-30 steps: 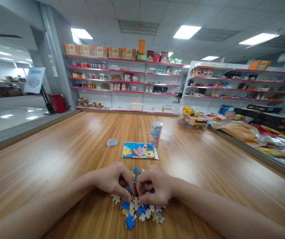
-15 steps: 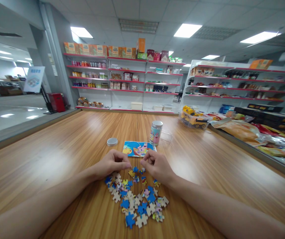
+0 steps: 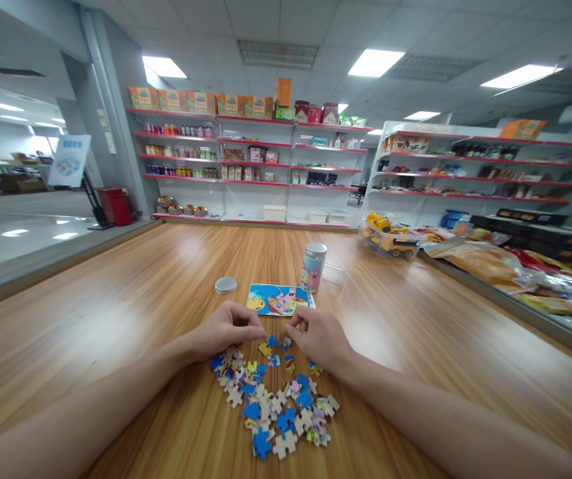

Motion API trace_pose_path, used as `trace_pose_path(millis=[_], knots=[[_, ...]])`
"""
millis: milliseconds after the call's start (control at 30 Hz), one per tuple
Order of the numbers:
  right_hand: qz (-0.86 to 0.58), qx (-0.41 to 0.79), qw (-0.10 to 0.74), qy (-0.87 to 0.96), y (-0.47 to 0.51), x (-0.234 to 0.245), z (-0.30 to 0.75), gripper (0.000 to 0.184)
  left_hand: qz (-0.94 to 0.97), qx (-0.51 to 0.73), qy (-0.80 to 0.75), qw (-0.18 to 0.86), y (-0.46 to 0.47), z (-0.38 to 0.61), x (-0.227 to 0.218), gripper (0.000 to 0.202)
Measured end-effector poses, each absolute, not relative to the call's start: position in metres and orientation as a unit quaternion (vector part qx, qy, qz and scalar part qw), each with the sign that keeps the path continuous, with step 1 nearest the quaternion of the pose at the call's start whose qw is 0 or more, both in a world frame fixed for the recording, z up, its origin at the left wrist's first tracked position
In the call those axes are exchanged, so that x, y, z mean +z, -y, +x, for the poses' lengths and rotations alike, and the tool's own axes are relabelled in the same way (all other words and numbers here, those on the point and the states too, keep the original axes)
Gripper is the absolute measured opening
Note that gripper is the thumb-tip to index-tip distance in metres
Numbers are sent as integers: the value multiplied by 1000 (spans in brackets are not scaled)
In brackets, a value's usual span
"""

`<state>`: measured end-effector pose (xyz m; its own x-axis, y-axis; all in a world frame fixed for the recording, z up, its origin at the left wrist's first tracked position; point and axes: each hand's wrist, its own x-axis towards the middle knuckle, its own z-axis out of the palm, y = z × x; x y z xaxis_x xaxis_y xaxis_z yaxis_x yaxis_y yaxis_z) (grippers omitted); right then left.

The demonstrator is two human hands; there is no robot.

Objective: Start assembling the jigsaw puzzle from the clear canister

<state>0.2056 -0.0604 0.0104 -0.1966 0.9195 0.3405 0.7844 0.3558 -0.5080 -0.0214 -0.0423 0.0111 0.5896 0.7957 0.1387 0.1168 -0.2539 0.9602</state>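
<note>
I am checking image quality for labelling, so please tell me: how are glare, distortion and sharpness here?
Head view: pale glare patches on the wooden tabletop, left and right of the jigsaw pieces; head view: apparent wide-angle stretching of the right-hand shelving; head view: lettering on the orange boxes too soft to read, though piece outlines are distinguishable.

Shelves (image 3: 253,197) of packaged goods (image 3: 201,102) suggest a shop

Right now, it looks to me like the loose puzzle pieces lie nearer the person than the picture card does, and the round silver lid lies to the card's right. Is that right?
Not quite: the head view shows the silver lid to the left of the picture card. The puzzle pieces do lie nearer the person.
</note>
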Motion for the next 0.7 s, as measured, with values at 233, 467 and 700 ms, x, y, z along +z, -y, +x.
trace_pose_path(millis=[233,467,700], knots=[[-562,117,283,768,61,13,204,14,727,321,-307,524,43,-22,11,35],[-558,118,294,767,61,14,205,14,759,243,-310,518,36,-35,19,36],[-541,131,295,776,62,13,204,15,820,110,-295,478,25,-60,34,30]])
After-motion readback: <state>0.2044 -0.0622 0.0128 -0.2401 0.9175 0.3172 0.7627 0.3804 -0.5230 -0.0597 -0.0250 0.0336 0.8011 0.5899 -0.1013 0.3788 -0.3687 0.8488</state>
